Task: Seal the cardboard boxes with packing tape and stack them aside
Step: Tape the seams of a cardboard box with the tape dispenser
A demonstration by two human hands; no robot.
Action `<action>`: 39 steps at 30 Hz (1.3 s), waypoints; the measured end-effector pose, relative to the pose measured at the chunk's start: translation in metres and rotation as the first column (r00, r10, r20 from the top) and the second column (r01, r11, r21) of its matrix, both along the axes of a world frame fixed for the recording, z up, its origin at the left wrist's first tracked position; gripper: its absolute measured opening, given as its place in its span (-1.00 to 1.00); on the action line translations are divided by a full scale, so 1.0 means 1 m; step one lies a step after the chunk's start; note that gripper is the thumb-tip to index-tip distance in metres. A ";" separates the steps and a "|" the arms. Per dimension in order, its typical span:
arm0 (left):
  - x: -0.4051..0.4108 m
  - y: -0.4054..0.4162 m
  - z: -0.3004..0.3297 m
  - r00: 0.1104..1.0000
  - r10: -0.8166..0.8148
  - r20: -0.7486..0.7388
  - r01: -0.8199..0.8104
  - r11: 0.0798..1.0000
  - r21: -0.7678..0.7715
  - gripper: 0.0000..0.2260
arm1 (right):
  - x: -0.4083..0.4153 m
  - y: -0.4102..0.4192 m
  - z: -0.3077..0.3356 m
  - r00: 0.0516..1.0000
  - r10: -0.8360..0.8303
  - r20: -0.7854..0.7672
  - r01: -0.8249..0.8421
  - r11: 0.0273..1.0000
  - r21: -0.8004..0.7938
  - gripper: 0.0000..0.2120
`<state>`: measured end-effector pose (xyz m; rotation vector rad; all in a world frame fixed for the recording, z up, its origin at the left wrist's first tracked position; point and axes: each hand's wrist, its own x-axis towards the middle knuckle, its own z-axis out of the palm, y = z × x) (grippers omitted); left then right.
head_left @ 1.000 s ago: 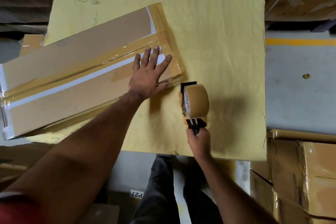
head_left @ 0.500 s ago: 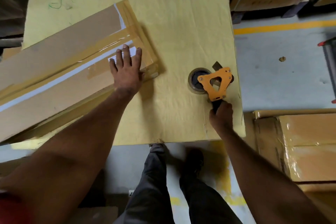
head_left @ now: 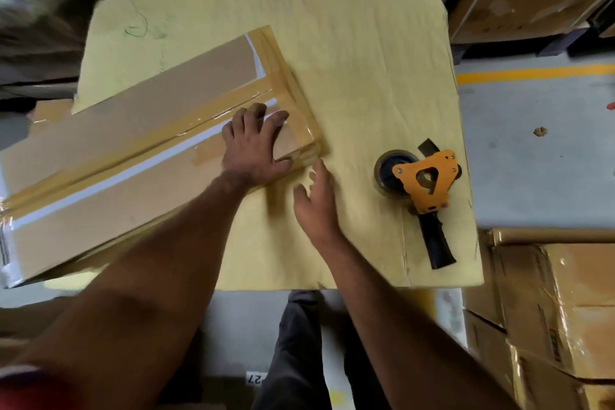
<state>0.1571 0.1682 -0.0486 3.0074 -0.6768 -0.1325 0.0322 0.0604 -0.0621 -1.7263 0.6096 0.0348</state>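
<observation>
Hands both open: left hand [head_left: 253, 146] lies flat on the taped box [head_left: 133, 156]; right hand [head_left: 316, 200] (fingers spread, holding nothing) is over the worktop [head_left: 366, 60], beside the box's end.

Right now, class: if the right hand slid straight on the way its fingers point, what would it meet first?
Most likely the near corner of the flat cardboard box, just ahead of the right hand; its fingertips look almost there, though depth is unclear.
</observation>
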 end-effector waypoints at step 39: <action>-0.003 -0.004 0.000 0.998 0.013 0.062 -0.009 0.998 -0.065 -0.22 | 0.093 -0.070 0.012 0.927 0.366 -0.077 -0.364 0.835 -0.412 -0.52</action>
